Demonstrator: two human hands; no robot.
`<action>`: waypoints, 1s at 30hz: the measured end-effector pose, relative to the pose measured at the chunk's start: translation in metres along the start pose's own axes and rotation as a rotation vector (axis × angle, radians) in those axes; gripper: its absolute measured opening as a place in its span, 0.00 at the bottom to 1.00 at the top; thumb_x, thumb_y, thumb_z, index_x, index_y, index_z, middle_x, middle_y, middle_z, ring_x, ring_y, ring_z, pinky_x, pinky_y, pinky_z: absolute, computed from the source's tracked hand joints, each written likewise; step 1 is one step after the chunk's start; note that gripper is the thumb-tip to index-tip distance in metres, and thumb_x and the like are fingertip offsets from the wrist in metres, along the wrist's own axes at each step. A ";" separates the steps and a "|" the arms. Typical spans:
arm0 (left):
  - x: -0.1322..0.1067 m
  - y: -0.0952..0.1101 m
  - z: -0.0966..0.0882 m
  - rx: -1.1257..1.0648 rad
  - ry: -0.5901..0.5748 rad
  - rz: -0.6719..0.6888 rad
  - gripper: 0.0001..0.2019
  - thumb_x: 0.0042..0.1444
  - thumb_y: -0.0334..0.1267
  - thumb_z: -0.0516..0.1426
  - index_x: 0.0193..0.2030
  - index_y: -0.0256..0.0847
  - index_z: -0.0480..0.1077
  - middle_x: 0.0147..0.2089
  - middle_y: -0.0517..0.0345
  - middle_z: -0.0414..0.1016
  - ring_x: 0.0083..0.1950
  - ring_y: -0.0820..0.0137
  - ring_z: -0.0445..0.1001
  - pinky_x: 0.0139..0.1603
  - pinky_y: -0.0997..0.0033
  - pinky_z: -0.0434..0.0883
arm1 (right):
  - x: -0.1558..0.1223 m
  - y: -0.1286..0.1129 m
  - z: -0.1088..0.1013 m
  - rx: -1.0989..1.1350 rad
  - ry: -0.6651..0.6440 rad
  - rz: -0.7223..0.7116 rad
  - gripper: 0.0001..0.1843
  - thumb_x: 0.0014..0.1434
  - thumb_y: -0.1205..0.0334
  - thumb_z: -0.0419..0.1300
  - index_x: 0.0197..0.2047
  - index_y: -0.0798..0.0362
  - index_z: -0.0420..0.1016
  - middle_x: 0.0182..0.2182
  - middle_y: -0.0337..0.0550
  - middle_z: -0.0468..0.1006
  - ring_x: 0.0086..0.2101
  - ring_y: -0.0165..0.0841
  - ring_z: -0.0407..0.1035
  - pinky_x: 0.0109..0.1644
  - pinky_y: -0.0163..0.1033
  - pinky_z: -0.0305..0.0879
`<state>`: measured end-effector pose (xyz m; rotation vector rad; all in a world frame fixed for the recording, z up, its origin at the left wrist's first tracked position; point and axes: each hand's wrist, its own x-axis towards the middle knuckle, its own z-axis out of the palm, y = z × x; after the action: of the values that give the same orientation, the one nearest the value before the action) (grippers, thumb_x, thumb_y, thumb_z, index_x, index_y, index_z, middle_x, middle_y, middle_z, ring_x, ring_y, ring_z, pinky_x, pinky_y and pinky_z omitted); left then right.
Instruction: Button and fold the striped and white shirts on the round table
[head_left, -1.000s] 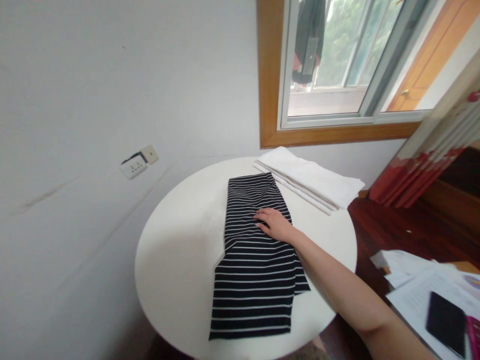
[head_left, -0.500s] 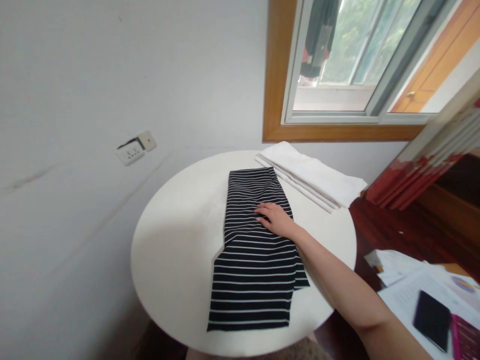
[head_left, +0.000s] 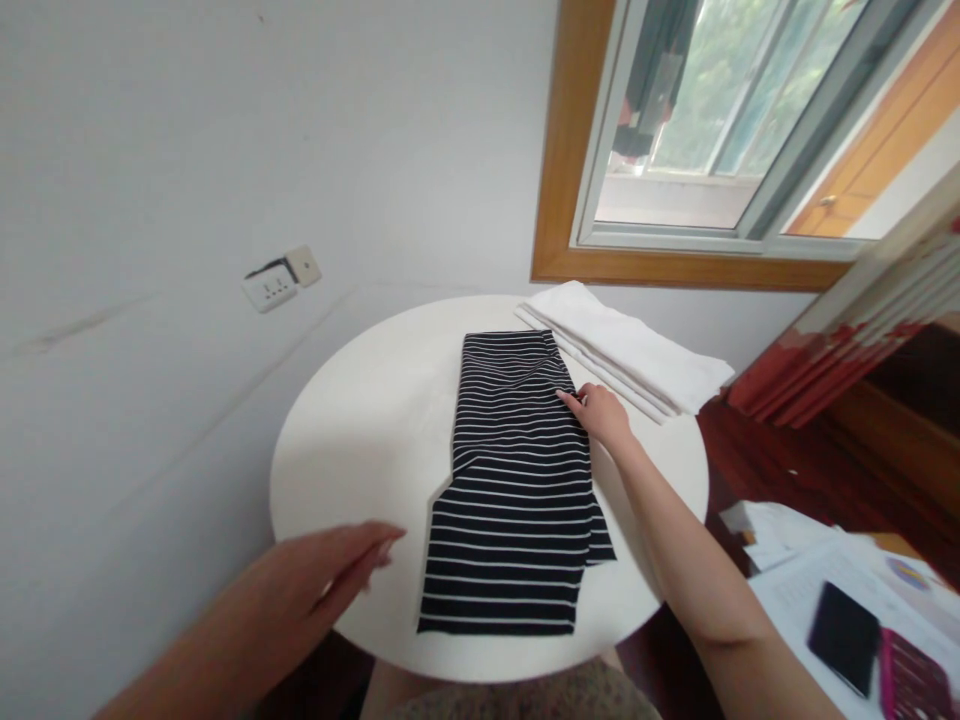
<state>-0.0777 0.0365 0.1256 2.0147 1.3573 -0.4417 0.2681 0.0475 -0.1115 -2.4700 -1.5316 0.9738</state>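
A black garment with thin white stripes [head_left: 517, 500] lies folded lengthwise on the round white table [head_left: 352, 440]. Its wider end points toward me, and a small flap sticks out at the lower right. My right hand [head_left: 604, 412] is at the garment's right edge, thumb on top and fingers curled at the rim, pinching the cloth. Over the table's left front part hovers my left hand [head_left: 345, 560], slightly blurred. Its fingers stretch toward the garment without touching it, and nothing is in it.
Folded white cloth [head_left: 630, 345] lies at the table's back right, overhanging the edge. Papers [head_left: 795, 560], a black phone [head_left: 844, 638] and a pink-edged object [head_left: 915, 675] are at the lower right. A wall with a socket [head_left: 270, 287] and a window [head_left: 675, 130] stand behind.
My right hand has gone from lying flat on the garment to pinching its right edge. My left hand has come into view from the lower left.
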 end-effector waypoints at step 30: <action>0.182 0.001 0.097 -0.405 0.297 0.215 0.21 0.65 0.47 0.46 0.60 0.43 0.63 0.43 0.55 0.73 0.40 0.70 0.71 0.47 0.66 0.70 | -0.032 -0.059 -0.002 0.600 0.205 -0.489 0.17 0.64 0.48 0.51 0.44 0.53 0.69 0.46 0.49 0.73 0.47 0.35 0.68 0.51 0.40 0.64</action>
<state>0.0045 0.0952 -0.0541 1.8998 1.2567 0.2247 0.2139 0.0512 -0.0727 -1.6304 -1.4074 0.8840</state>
